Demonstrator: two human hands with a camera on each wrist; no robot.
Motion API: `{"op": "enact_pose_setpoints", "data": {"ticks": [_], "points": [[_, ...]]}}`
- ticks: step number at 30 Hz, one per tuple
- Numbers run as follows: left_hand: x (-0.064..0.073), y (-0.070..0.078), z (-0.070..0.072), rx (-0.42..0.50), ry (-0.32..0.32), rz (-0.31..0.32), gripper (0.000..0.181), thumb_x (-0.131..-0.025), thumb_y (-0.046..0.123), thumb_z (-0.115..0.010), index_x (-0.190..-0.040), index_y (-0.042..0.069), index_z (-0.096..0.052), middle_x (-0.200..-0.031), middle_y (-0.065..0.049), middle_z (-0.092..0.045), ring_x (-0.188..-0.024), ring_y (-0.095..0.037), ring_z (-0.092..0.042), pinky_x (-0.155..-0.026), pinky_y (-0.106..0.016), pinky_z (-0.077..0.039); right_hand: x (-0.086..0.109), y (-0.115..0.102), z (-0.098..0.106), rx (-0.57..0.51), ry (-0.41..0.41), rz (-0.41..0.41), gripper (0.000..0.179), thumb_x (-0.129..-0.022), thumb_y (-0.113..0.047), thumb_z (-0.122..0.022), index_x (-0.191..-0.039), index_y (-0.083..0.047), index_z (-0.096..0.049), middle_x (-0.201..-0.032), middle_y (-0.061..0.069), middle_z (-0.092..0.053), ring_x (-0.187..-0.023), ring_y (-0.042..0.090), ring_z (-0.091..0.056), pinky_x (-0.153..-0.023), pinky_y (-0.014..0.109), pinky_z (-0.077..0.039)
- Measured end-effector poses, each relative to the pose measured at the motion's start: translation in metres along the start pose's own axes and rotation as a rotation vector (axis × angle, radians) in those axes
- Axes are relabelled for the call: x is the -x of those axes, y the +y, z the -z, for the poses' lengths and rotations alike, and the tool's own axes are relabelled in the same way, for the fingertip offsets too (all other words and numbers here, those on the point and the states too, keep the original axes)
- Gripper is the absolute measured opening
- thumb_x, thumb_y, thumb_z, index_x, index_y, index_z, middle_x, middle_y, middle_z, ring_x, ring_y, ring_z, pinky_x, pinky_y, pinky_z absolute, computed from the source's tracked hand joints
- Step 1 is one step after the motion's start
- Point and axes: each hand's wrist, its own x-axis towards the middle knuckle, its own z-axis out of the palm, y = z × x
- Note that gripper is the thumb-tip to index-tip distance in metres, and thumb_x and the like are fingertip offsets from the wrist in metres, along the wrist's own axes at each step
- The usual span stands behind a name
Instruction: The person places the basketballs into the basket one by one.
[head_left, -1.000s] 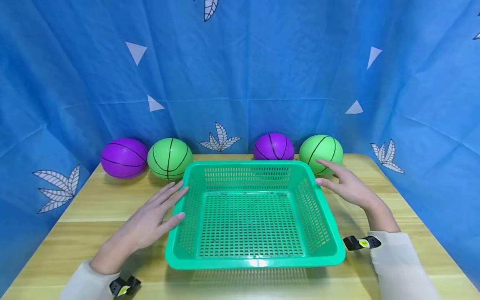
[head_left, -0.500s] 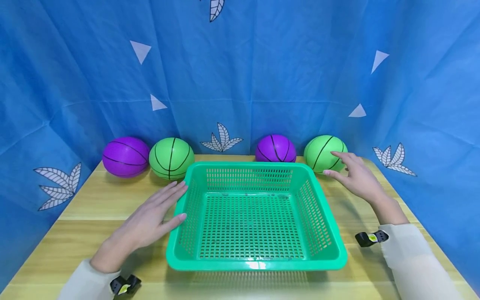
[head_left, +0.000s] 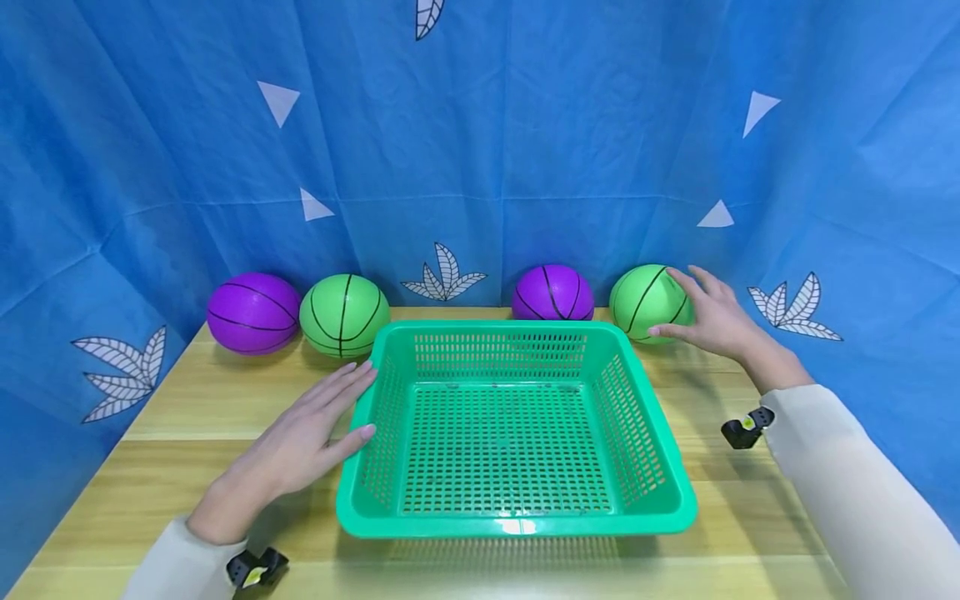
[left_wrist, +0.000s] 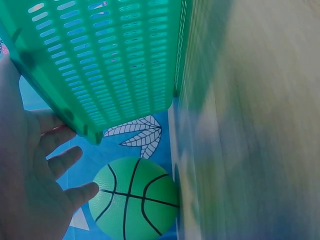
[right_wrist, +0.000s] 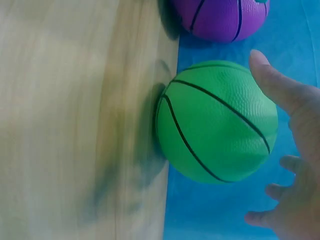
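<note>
A green plastic basket (head_left: pixel 517 525) with slotted walls stands in the middle of the table, nothing inside it. My left hand (head_left: pixel 300 446) rests with straight fingers along its left rim; the left wrist view shows these fingertips at the rim (left_wrist: pixel 75 127). On the right, my right hand (head_left: pixel 720 317) is at the right green ball (head_left: pixel 645 304), thumb in front and fingers spread over its right side. The right wrist view has this green ball (right_wrist: pixel 215 122) sitting on the table, the spread hand (right_wrist: pixel 295 165) beside it, not gripping.
A purple ball (head_left: pixel 553 293) sits behind the basket's back rim. At the back left are another purple ball (head_left: pixel 253 313) and a green ball (head_left: pixel 345 315). A blue patterned curtain (head_left: pixel 480 125) hangs behind the wooden table (head_left: pixel 187 408).
My right hand has left the basket's right rim and moved back and right to the right green ball. The left hand has stayed at the left rim.
</note>
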Motion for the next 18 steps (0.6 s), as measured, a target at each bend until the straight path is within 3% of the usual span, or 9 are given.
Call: {"op": "enact_pose_setpoints", "data": {"ticks": [10,15,18], "points": [[-0.006,0.001,-0.002,0.006,0.002,-0.006,0.070,-0.100,0.048,-0.050,-0.157,0.019,-0.023,-0.161,0.000,-0.021,-0.148,-0.023,-0.015,-0.116,-0.051,-0.023,-0.011,0.005,0.004,-0.071,-0.120,-0.032,0.118,-0.079,-0.052,-0.078,-0.159,-0.020,0.003,-0.158,0.029,0.011,-0.136,0.063,0.003,-0.096,0.082,-0.012],[-0.004,0.002,-0.001,0.002,-0.003,0.001,0.070,-0.100,0.048,-0.050,-0.157,0.018,-0.024,-0.161,-0.001,-0.022,-0.148,-0.023,-0.016,-0.116,-0.050,-0.023,-0.019,0.002,0.000,-0.071,-0.137,-0.013,0.118,-0.078,-0.051,-0.079,-0.159,-0.019,0.002,-0.157,0.031,0.010,-0.136,0.063,0.004,-0.096,0.083,-0.012],[-0.002,0.000,-0.001,-0.011,0.002,-0.005,0.070,-0.100,0.047,-0.051,-0.156,0.016,-0.025,-0.161,-0.003,-0.023,-0.148,-0.024,-0.015,-0.118,-0.050,-0.018,-0.024,-0.001,-0.006,-0.077,-0.144,-0.004,0.119,-0.077,-0.050,-0.080,-0.159,-0.017,0.000,-0.157,0.031,0.010,-0.136,0.062,0.005,-0.097,0.083,-0.012]]}}
